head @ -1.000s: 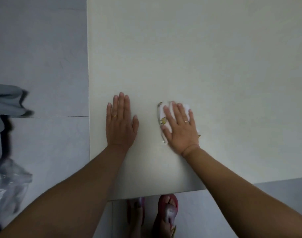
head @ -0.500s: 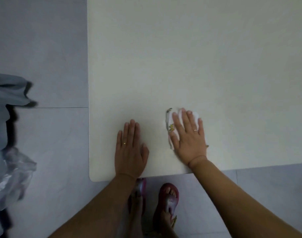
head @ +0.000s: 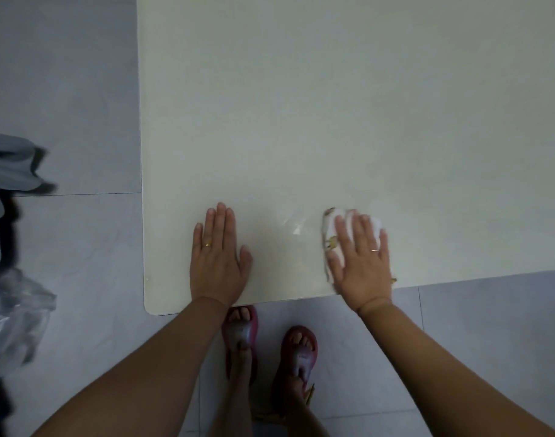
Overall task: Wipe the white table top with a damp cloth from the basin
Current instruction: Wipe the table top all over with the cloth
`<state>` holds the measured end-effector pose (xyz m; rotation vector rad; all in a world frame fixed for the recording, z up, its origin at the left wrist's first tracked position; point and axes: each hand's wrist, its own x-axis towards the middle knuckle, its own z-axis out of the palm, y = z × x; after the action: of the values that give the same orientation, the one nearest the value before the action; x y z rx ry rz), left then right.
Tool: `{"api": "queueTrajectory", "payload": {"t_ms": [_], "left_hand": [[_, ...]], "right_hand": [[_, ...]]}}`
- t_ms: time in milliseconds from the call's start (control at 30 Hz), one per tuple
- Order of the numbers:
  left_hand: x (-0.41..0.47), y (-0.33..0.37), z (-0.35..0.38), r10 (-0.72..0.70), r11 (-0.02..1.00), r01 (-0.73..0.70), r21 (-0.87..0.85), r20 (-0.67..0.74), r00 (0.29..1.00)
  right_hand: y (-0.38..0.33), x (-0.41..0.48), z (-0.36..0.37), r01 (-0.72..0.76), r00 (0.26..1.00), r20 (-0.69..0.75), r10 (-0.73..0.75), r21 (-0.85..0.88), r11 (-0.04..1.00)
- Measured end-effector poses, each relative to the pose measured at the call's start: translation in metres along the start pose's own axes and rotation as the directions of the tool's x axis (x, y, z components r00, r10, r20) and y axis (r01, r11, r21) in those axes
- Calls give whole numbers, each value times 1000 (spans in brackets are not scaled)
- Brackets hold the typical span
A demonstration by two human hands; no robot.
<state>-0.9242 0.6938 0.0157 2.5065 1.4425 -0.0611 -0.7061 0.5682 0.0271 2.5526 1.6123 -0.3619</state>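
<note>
White worktop [head: 332, 105] filled most of the view; L hand [head: 217, 263] lay flat on it, fingers straight, nr the front edge. R hand [head: 362, 263], fingers spread, pressed the cloth [head: 331, 227] down by that edge; wet smear [head: 296, 227] just left.

We see a pale cream-white table [head: 332, 105] against grey floor tiles [head: 65, 89]. Our cloth [head: 329, 227] is white with a mustard-yellow print along its edge, our sandals [head: 241, 334] dark red with silvery straps, one ring [head: 208, 245] gold.
</note>
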Motion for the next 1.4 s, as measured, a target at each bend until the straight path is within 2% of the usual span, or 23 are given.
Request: {"api": "queueTrajectory", "payload": {"t_ms": [100, 167, 267, 333, 367, 400, 500, 567, 633, 667, 733, 800, 867, 900, 967, 1033, 1100, 1167, 1233, 1300, 1333, 1367, 1400], "left_hand": [[0, 2, 1, -20, 1000, 20, -10, 4, 1000], [0, 4, 1, -33, 999, 33, -17, 5, 999], [0, 5, -1, -41, 999, 41, -9, 18, 999], [0, 6, -2, -33, 999, 34, -18, 19, 999], [1, 6, -3, -31, 999, 32, -26, 17, 999], [0, 6, -3, -34, 999, 34, -32, 15, 999], [1, 14, -3, -62, 996, 62, -58, -11, 998], [10, 29, -2, -54, 996, 52, -76, -21, 998], [26, 54, 0, -9, 996, 7, -86, -30, 999], [34, 66, 2, 3, 996, -6, -89, -37, 999], [47, 84, 5, -3, 997, 0, -80, -39, 999], [50, 89, 11, -6, 999, 5, -38, -35, 999], [49, 87, 15, 0, 1000, -1, -23, -45, 999], [49, 86, 15, -1, 1000, 0, -27, -47, 999], [49, 88, 14, -2, 1000, 1, -19, -39, 999], [49, 90, 14, -12, 1000, 11, -9, -30, 999], [49, 90, 13, -18, 1000, 18, -11, -19, 1000], [50, 90, 12, -19, 1000, 19, -4, -16, 1000], [50, 90, 11, -15, 1000, 15, -3, -10, 1000], [50, 90, 10, -13, 1000, 13, -10, -12, 1000], [50, 89, 10, -14, 1000, 14, -14, -15, 1000], [50, 89, 10, -15, 1000, 15, -18, -17, 1000], [51, 89, 11, -16, 1000, 15, -20, -16, 1000]], "right_hand": [[-16, -5, 4, -326, 944, -1, 330, 137, 935], [-49, -13, 6, -361, 932, 12, 363, 157, 919], [-66, -33, 10, -31, 1000, 4, 31, 99, 995], [-33, -31, 10, 215, 977, -23, -214, 56, 975], [-11, -27, 10, 278, 960, -27, -277, 18, 961], [11, -23, 8, 265, 964, -20, -265, -16, 964], [55, -9, 2, -92, 995, 26, 91, 28, 995], [41, -4, 3, -336, 942, 24, 335, 85, 938], [7, -2, 2, -401, 916, 45, 398, 124, 908], [-10, -4, 1, -319, 948, 42, 316, 117, 941], [-26, -11, 1, -5, 1000, 23, 3, 59, 998], [-6, -7, -2, 252, 967, 18, -252, 29, 967], [28, 8, -5, 325, 946, 21, -325, -23, 945], [47, 18, -6, 269, 963, 21, -268, -29, 963], [77, 39, -10, 33, 999, 22, -33, 9, 999], [78, 52, -10, -213, 977, 4, 214, 85, 973], [47, 57, -9, -375, 926, 14, 377, 151, 915], [7, 54, -8, -301, 954, 36, 299, 146, 942], [-10, 46, -7, -31, 998, 57, 26, 96, 995], [13, 56, -13, 199, 979, 39, -202, 65, 978], [31, 65, -16, 239, 970, 26, -240, 36, 970], [49, 76, -17, 199, 980, 15, -199, 12, 980], [64, 88, -19, 79, 997, 12, -79, 13, 997]]}}
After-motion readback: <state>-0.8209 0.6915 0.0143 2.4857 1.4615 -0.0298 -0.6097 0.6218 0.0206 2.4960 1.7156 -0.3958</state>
